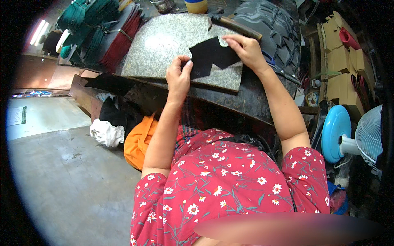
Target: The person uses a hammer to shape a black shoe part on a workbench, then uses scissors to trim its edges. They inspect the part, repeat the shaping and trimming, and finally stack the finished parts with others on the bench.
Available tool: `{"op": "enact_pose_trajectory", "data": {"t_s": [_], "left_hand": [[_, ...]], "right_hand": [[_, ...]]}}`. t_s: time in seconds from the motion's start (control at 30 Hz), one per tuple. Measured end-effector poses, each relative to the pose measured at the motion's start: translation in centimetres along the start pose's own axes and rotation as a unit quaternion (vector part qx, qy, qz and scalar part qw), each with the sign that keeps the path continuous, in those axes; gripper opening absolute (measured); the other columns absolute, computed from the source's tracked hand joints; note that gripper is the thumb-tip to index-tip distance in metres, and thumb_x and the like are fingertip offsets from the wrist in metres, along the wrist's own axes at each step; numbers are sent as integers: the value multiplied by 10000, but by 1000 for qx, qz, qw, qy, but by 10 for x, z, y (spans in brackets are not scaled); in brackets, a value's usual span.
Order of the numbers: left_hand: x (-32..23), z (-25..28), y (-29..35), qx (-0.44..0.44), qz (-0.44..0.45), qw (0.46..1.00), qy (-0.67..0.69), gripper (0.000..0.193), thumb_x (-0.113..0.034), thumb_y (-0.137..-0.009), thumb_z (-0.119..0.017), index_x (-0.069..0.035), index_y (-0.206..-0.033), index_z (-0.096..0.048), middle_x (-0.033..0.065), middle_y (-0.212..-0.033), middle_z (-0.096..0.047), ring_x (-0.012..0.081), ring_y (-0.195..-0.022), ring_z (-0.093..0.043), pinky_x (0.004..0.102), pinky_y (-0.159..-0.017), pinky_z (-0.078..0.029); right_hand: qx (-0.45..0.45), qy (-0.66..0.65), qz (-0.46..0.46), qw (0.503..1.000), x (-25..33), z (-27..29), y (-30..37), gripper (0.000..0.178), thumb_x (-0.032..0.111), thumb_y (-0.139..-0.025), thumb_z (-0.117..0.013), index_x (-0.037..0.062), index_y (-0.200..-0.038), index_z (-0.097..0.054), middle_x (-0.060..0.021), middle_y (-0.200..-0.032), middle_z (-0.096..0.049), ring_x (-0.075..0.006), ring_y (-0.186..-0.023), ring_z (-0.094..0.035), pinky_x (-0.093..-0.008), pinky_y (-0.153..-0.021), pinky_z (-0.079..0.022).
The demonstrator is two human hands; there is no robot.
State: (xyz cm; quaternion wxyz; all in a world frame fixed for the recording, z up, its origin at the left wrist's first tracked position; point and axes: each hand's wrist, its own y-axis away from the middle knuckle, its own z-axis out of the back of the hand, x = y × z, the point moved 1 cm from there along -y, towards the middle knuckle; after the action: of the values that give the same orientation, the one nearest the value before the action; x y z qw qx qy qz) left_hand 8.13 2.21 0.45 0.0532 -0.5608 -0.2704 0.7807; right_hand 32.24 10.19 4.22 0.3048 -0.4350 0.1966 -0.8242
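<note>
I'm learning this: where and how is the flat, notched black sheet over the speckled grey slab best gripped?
Probably pinch the black sheet by its outer edges, from left and right: it looks thin and flat, notched in its near edge.

Red short-sleeved top; white daisies; green leaves

The black piece looks matt and cloth-like — the speckled stone slab is smooth and polished, with a white glare. The bench looks dull and scuffed. The cardboard boxes are matt, the blue disc glossy plastic. The orange bag looks like soft fabric — the floor smooth, faintly shiny.
</note>
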Motion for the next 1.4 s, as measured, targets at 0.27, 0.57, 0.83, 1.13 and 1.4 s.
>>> {"op": "enact_pose_trajectory", "data": {"t_s": [0.27,0.57,0.83,1.13,1.4], "left_hand": [[-19,13,-26,-20,95,988,123,110,-59,-954,-615,-20,-1057,-605,1,-968,-581,83,-893,-518,236,-842,-431],[-66,-38,8,134,-247,948,-151,300,-137,-862,-715,-9,-1124,-643,186,-1148,-644,368,-1065,-617,427,-926,-493],[-52,-54,7,125,-270,936,-188,262,-117,-846,-696,-21,-1085,-643,166,-1140,-625,364,-1069,-577,441,-932,-471],[-52,-56,5,133,-300,923,-200,154,-99,-807,-690,-43,-946,-652,114,-1024,-635,316,-1002,-595,419,-860,-491],[-48,-54,6,129,-308,922,-194,142,-98,-795,-687,-48,-918,-638,106,-1004,-624,305,-1001,-592,424,-838,-489]], "right_hand": [[-129,186,121,966,38,14,-4,293,224,-845,-744,105,-1108,-697,-80,-997,-687,-287,-893,-676,-356,-763,-535],[36,-46,50,997,32,-8,5,633,466,-930,-634,8,-1357,-542,-266,-1145,-659,-368,-877,-684,-395,-795,-543],[-65,10,3,998,21,13,-3,290,227,-912,-668,33,-1124,-633,-257,-969,-666,-418,-888,-664,-441,-732,-526],[-314,19,-55,948,-28,106,-20,379,174,-906,-706,73,-1264,-631,-116,-804,-688,-149,-672,-627,-303,-631,-500],[-121,415,-189,882,-65,136,-5,681,567,-792,-736,167,-1332,-623,-142,-1299,-566,-344,-1219,-514,-482,-983,-470]]}}
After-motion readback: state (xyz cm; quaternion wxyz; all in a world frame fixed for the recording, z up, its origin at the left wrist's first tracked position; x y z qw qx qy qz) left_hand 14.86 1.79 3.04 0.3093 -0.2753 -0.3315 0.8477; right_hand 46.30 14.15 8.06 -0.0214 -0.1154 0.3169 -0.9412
